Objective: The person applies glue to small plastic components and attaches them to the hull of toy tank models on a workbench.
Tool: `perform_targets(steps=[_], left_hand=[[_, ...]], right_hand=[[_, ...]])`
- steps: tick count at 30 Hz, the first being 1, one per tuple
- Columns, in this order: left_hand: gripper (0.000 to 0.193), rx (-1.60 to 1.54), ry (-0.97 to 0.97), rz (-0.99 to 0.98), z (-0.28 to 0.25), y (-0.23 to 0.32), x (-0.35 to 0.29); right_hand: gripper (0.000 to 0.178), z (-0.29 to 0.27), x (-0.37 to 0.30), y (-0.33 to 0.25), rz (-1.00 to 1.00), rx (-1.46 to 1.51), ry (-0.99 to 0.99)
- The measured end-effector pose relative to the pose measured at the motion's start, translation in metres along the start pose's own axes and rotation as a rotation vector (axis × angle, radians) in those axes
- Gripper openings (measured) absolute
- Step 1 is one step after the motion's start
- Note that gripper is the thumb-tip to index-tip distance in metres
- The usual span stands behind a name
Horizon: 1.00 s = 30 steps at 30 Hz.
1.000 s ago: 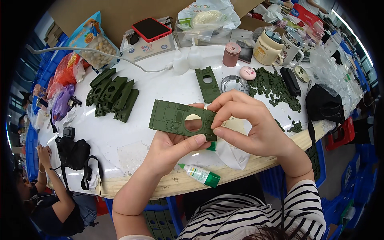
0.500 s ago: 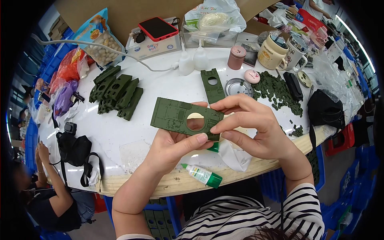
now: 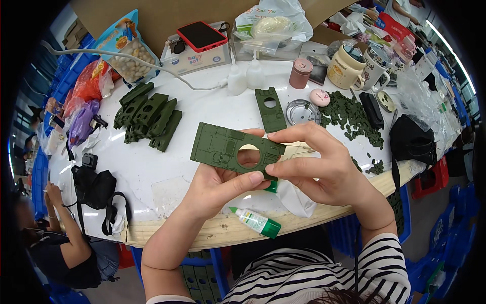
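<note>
A dark green plastic model-vehicle hull (image 3: 215, 147) with a round hole is held up over the near part of the table. My left hand (image 3: 215, 191) grips it from below, thumb along its near edge and fingers underneath. At the hull's right end, my right hand (image 3: 326, 169) has its fingertips on the far corner and near edge; whether a small part sits between them I cannot make out. Just below lies a glue bottle (image 3: 253, 221) with a green cap. A similar green hull (image 3: 271, 109) rests beyond my hands, beside a round metal lid (image 3: 302, 112).
Stacked green hulls (image 3: 148, 115) lie on the left, and a heap of small green parts (image 3: 349, 119) on the right. White squeeze bottles (image 3: 236, 80), a pink tin (image 3: 301, 73) and a cream mug (image 3: 346, 66) stand behind. A black bag (image 3: 93, 187) lies left, near another person.
My right hand's fingers have shifted slightly at the hull's right end, with the index finger drawing closer to the thumb. The left hand keeps its hold.
</note>
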<state>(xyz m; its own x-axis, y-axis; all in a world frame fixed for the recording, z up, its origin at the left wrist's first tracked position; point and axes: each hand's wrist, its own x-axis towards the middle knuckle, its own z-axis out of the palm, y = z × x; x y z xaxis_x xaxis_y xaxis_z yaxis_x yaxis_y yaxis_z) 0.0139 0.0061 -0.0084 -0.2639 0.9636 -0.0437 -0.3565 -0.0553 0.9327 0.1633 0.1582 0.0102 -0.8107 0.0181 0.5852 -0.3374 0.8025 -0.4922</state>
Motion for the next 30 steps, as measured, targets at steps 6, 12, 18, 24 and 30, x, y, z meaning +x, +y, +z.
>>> perform_targets(steps=[6, 12, 18, 24, 30], left_hand=[[0.07, -0.025, -0.057, -0.016, -0.007, 0.003, 0.0], [0.062, -0.054, -0.021, 0.001, -0.015, 0.007, 0.003], [0.05, 0.211, 0.198, -0.017, -0.077, 0.035, 0.011], [0.054, 0.438, 0.22, -0.296, -0.111, 0.028, 0.017], [0.059, 0.46, 0.234, -0.304, -0.112, 0.016, 0.022]], right_hand=[[0.022, -0.004, 0.001, 0.004, 0.065, 0.18, 0.051], [0.023, 0.002, 0.001, 0.007, 0.054, 0.152, 0.119], [0.022, -0.002, 0.002, 0.007, 0.037, -0.019, 0.187], [0.014, 0.002, 0.002, 0.009, 0.037, -0.035, 0.173], [0.011, 0.0, 0.0, 0.011, 0.053, -0.039, 0.153]])
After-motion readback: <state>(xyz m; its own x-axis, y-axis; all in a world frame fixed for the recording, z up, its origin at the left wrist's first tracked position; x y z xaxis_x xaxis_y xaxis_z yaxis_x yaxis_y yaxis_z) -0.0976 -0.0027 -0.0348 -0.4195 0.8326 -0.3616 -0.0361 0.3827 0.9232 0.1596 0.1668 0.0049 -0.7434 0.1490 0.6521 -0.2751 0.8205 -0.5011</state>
